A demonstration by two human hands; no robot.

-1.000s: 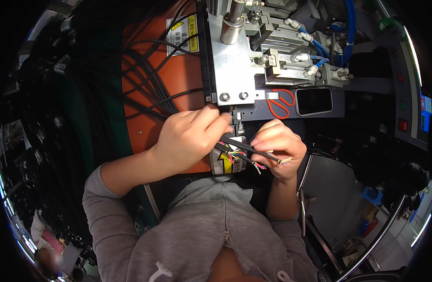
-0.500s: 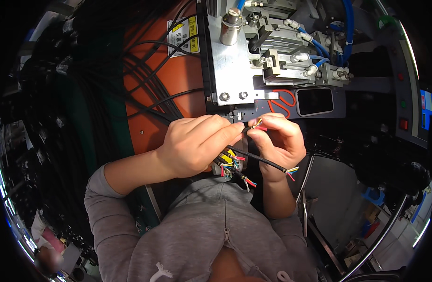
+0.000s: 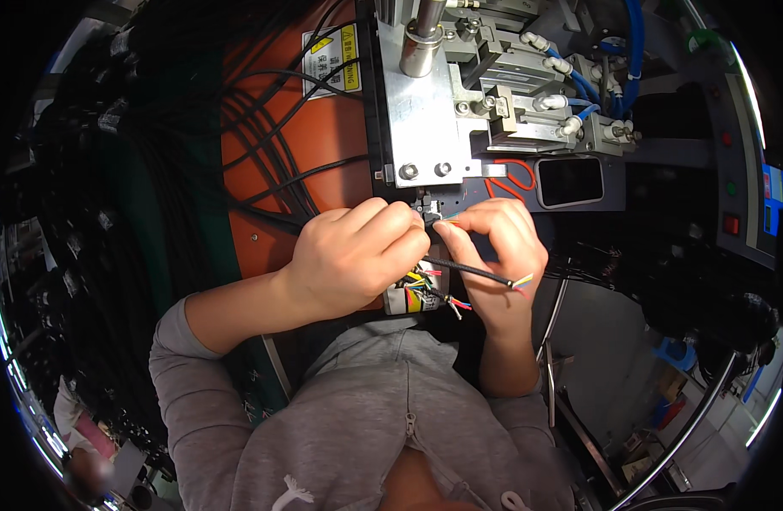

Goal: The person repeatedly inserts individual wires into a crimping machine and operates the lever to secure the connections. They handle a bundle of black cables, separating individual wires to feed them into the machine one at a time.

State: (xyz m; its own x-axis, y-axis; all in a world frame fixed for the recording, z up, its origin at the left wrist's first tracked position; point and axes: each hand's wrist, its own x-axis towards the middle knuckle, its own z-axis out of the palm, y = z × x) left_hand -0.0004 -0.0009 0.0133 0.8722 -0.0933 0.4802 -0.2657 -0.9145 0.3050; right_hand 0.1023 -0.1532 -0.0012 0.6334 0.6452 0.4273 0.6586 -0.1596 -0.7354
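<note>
My left hand [image 3: 353, 255] is closed round black sheathed cables, with the fingers curled in. My right hand [image 3: 498, 251] pinches thin coloured wires [image 3: 451, 221] at a cable's end between thumb and forefinger. Both hands meet just below a small black fixture [image 3: 429, 207] at the foot of the machine's metal plate. Another black cable [image 3: 472, 271] runs out under the right hand to a fan of stripped coloured wire ends [image 3: 522, 284]. Below the left hand hang more cable ends with bared red, blue and yellow wires [image 3: 459, 305].
A press-like machine [image 3: 421, 128] with metal blocks and blue air hoses [image 3: 634, 51] stands ahead. Right of its plate lie a phone [image 3: 570, 182] and a red cord [image 3: 515, 177]. Black cables [image 3: 272, 170] cross the orange surface [image 3: 336, 128]. A control box [image 3: 740, 170] is at far right.
Both hands have moved slightly up toward the fixture. The right hand's pinched wires now lie at the fixture's lower edge, and the fixture shows more fully.
</note>
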